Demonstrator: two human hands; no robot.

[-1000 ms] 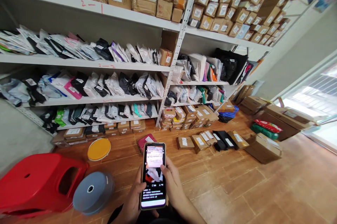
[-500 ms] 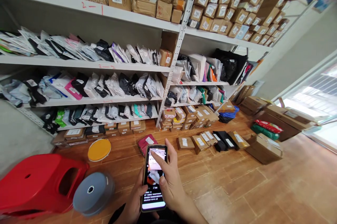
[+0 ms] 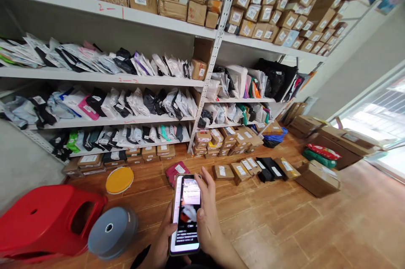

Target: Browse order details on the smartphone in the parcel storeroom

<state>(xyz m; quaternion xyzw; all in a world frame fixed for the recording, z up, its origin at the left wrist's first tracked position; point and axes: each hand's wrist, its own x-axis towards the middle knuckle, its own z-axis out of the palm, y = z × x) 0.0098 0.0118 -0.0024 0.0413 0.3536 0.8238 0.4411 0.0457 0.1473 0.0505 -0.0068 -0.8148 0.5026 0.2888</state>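
Note:
A smartphone [image 3: 186,208] is held upright with its lit screen facing me. My left hand [image 3: 163,235] grips it by the lower left edge, thumb on the front and the other fingers hidden behind. Along the right side lies my right hand [image 3: 210,218], its fingers stretched upward and apart. Its index fingertip touches the upper right of the screen, and its thumb is at the right edge. A picture and lines of text show on the screen, offset rightward with a pale strip at left. Just beyond the phone, a dark red parcel [image 3: 176,170] with a white label lies on the floor.
White shelves [image 3: 152,78] hold many bagged parcels and labelled boxes. A red stool [image 3: 47,218], a grey round stool [image 3: 109,231] and a yellow round lid [image 3: 120,179] stand at left. Several boxes [image 3: 223,172] line the floor, with an open carton [image 3: 318,178] at right.
My right index finger has slid from the upper left of the screen to its right edge. The screen's picture has shifted right, baring a pale strip at left.

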